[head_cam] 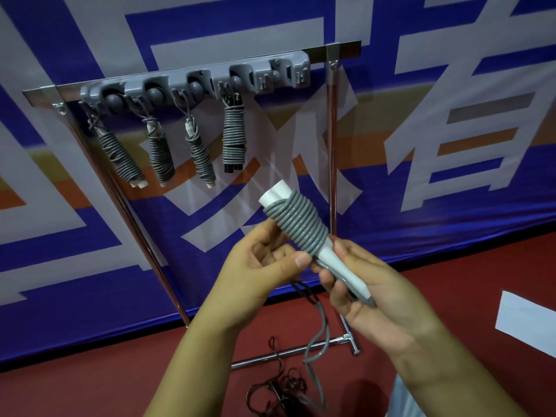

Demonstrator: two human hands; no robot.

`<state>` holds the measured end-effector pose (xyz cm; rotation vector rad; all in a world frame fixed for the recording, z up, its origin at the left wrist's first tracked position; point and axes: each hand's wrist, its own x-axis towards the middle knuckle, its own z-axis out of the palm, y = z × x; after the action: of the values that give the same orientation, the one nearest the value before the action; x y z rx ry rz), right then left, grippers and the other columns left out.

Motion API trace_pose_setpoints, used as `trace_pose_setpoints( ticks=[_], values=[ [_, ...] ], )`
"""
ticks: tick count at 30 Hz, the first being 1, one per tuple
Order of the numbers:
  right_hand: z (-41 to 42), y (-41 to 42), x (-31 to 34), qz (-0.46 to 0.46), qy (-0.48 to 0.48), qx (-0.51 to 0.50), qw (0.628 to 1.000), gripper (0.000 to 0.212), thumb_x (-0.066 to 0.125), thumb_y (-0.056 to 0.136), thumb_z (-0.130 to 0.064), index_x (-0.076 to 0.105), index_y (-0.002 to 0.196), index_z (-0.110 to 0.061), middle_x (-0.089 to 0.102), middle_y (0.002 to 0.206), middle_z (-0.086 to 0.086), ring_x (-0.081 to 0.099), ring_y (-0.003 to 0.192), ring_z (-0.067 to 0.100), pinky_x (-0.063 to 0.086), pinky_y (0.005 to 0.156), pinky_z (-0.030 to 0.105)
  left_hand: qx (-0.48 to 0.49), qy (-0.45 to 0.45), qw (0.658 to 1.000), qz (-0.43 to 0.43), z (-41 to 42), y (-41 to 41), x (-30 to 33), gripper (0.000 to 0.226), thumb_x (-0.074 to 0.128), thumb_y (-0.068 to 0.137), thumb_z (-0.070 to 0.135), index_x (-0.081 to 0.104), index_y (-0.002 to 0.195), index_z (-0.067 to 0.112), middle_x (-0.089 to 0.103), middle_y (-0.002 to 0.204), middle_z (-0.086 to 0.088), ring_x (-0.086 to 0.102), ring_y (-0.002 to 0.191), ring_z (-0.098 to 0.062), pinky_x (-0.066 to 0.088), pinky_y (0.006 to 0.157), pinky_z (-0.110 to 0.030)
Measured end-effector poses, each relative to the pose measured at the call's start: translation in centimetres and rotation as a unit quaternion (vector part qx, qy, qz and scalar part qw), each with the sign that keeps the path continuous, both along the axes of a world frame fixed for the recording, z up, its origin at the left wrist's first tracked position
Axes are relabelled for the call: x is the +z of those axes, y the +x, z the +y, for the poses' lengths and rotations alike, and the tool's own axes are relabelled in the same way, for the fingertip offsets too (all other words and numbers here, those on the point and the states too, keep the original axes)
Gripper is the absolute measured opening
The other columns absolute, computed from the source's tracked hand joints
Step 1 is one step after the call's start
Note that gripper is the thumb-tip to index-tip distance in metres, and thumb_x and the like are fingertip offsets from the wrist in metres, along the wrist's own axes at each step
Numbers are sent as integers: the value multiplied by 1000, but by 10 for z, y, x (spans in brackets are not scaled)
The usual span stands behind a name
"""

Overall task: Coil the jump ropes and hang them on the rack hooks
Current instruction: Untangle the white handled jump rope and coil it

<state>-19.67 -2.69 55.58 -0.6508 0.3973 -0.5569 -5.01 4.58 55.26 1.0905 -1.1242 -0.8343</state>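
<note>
Winding the fifth rope. The right hand [364,284] curls its fingers round the lower, bare end of the paired white plastic jump-rope handles [337,263], thumb laid along the top. The left hand [264,263] closes thumb and fingers beside the lowest turn of the grey vinyl cord coil [298,221]; it appears to pinch the cord there, though the contact itself is hidden behind the fingers. The coil covers the handles' upper half in tight side-by-side turns, one turn crossing over near the white tips, which point up and away from the hands.

Below both hands the unwound grey cord tail [319,341] hangs slack toward the red floor [120,371], so the wrapping is judged unfinished. For a neat result, the right hand should hold the handles steady while the left feeds each turn flush against the last under light tension, leaving a short end to form a hanging loop.

Above and to the left of the hands, the grey plastic hook rack [195,82] on a chrome frame [331,145] carries four coiled ropes [234,133]; the rightmost rack positions, nearest above the hands, look free. On the floor beneath the wrists lies a dark tangled rope [282,386], apparently next in line.
</note>
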Motion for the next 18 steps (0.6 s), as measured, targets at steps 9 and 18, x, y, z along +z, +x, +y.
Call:
trace_pose_setpoints(
  ticks=[9,18],
  values=[
    [-7,7,-17,91,-130,-15,987,19,58,79,-30,64,88,-14,69,79,6,66,65,11,52,51,22,87,19,995,-34,3,-4,-2,38,80,71,11,65,106,18,67,85,0,54,67,-14,49,62,-20],
    [0,8,-28,205,-534,-100,814,45,83,69,-30,54,102,-41,67,102,-22,64,94,-3,52,79,20,158,31,987,-13,0,-14,-1,58,79,66,18,54,117,9,61,102,-12,58,64,-24,50,54,-25]
  ],
)
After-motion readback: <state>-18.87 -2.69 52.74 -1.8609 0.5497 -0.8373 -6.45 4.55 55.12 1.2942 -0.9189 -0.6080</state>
